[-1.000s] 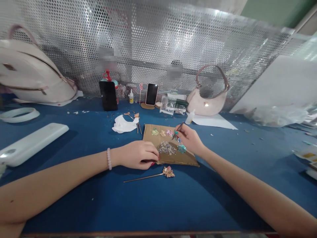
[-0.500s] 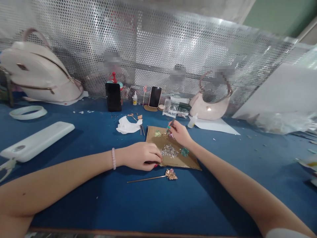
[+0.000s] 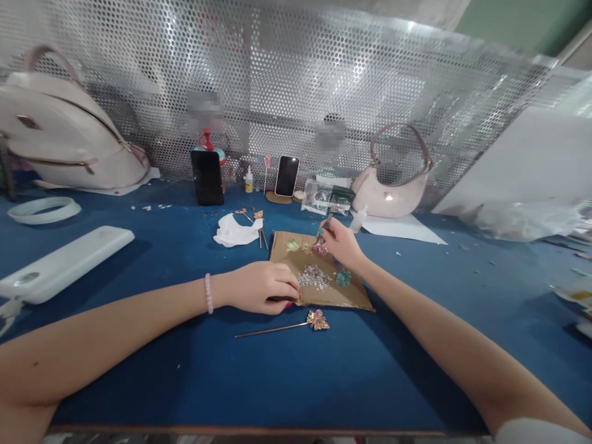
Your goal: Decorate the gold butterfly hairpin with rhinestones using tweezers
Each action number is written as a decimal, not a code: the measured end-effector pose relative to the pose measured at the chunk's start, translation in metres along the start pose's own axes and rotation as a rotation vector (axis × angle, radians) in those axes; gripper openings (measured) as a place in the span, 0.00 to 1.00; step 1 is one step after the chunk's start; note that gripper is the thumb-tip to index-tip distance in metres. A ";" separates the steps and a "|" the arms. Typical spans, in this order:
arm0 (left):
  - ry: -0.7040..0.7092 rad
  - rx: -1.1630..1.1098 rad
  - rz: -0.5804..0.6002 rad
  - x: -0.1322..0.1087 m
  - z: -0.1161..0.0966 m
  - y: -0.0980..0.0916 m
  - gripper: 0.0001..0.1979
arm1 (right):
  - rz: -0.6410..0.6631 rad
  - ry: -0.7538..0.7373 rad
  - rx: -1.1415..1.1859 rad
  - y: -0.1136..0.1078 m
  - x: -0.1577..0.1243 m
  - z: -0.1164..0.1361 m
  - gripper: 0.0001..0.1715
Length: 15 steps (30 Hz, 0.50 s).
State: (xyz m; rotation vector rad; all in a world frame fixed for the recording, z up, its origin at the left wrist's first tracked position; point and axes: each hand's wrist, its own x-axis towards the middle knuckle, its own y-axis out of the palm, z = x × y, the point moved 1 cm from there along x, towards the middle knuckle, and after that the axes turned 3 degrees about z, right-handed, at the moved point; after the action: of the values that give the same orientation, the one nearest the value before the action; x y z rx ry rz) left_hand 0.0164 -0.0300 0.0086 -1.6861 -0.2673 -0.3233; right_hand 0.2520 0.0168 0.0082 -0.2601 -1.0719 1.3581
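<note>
My left hand is closed on the near left corner of a brown cardboard sheet. Its thumb is under the fingers and partly hidden. My right hand pinches slim dark tweezers, tips down at the far part of the cardboard by a heap of pink gems. Other small heaps lie there too: light green gems, amber gems, clear gems and teal gems. In front of the sheet rests a gold hairpin with a flower head and a long stick.
Behind the sheet are white crumpled paper, more hairpins, glue bottles, phones and clear packets. A white backpack and power bank sit left, a handbag back right. A perforated metal screen stands behind.
My right hand with the tweezers has shifted slightly at the gem heaps, from near the amber gems to the pink ones. My left hand stays on the cardboard. The view has shifted a little.
</note>
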 end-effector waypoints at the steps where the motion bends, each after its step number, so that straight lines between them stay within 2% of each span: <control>1: -0.001 -0.001 0.004 0.000 0.000 0.000 0.11 | 0.002 -0.001 -0.008 -0.001 0.000 0.000 0.05; 15: -0.010 -0.015 0.018 -0.001 0.002 0.002 0.11 | 0.026 -0.029 -0.054 0.000 -0.001 0.003 0.04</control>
State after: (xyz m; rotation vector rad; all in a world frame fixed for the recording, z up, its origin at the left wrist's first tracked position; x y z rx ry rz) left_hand 0.0162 -0.0285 0.0066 -1.7043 -0.2573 -0.3046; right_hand 0.2501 0.0147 0.0094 -0.2962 -1.1342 1.3611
